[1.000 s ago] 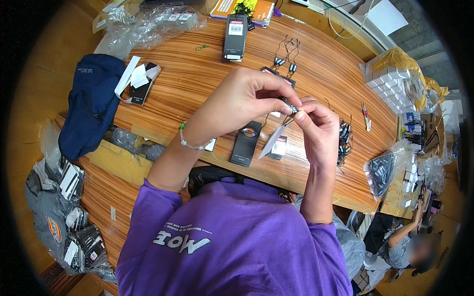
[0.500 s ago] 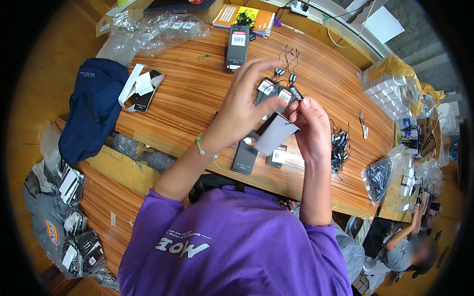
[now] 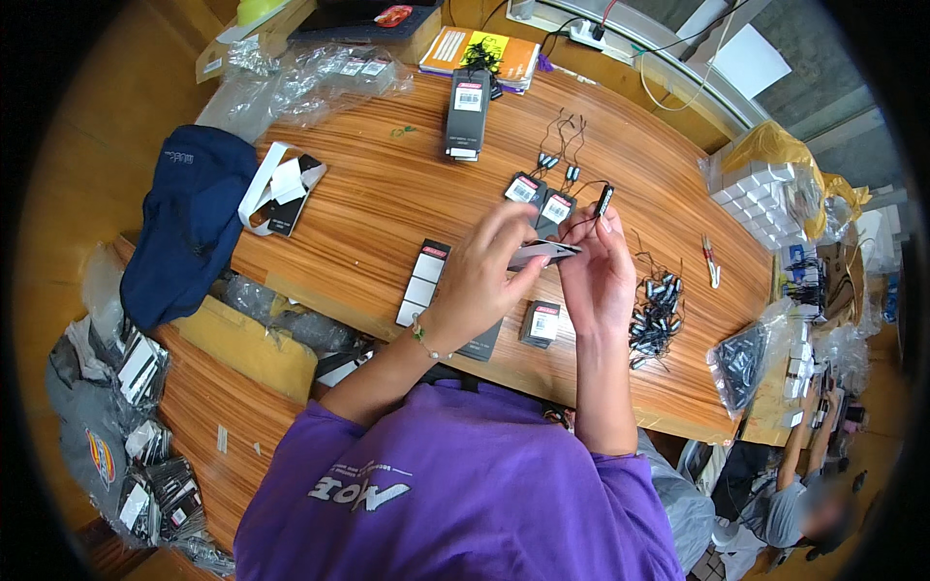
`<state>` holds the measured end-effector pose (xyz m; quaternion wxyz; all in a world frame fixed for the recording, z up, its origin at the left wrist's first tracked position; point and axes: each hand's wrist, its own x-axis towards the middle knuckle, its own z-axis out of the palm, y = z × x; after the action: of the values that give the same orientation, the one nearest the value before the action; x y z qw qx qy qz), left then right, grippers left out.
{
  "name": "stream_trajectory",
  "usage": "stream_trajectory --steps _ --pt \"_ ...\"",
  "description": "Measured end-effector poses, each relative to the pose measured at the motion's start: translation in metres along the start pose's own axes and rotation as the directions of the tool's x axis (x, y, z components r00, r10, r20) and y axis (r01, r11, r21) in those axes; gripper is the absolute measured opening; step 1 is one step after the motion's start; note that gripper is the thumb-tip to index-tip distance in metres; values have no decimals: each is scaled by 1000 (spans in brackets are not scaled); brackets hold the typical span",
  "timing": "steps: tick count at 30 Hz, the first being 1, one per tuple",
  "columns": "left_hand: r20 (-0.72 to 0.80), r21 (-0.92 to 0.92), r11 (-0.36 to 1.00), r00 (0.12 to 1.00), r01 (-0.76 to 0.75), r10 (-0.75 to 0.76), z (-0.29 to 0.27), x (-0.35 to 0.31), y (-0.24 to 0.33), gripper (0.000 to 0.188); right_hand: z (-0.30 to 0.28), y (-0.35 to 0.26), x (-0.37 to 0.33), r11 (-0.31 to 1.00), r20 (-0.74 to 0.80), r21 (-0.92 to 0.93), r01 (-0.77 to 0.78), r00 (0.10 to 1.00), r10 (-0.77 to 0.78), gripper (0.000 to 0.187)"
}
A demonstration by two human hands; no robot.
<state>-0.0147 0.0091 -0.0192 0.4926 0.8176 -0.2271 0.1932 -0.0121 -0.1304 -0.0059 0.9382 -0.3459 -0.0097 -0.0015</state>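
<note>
Both hands are lifted over the middle of the counter (image 3: 368,213) now. The left hand (image 3: 481,281) pinches a white hang tag (image 3: 544,253), which has tipped flat since a moment ago. The right hand (image 3: 596,276) has risen, its grip closed on a small black clip (image 3: 604,200) trailing a thin cord. More black tags (image 3: 539,198) lie just beyond, toward the far edge.

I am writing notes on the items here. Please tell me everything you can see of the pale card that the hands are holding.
The card is a small, thin, flat piece, pale grey-white, like stiff paper. It is held above the wooden table, lying nearly level, seen almost edge-on. The left hand pinches its left part; the right hand meets its right end. A thin black string with a small dark end piece rises beside that end. Any print is not readable.
</note>
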Motion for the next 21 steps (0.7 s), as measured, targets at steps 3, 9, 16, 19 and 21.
stream_trajectory --steps 3,9,16,19,21 --pt "-1 225 968 994 -109 113 -9 1 -3 21 -1 4 1 999 -37 -27 -39 999 38 16" --pt "391 -350 855 889 383 -239 -22 -9 -23 18 -8 17 8 988 0 26 -153 988 153 11" --pt "380 -461 789 894 405 -237 -26 -19 -20 38 5 25 10 982 37 89 -165 986 162 7" --pt "434 -439 797 874 415 -217 -28 -9 -11 49 7 14 15 992 43 45 -114 993 113 8" --pt "432 -418 827 883 377 -185 -25 -4 -7 52 2 8 18 1000 24 -8 -25 999 26 8"
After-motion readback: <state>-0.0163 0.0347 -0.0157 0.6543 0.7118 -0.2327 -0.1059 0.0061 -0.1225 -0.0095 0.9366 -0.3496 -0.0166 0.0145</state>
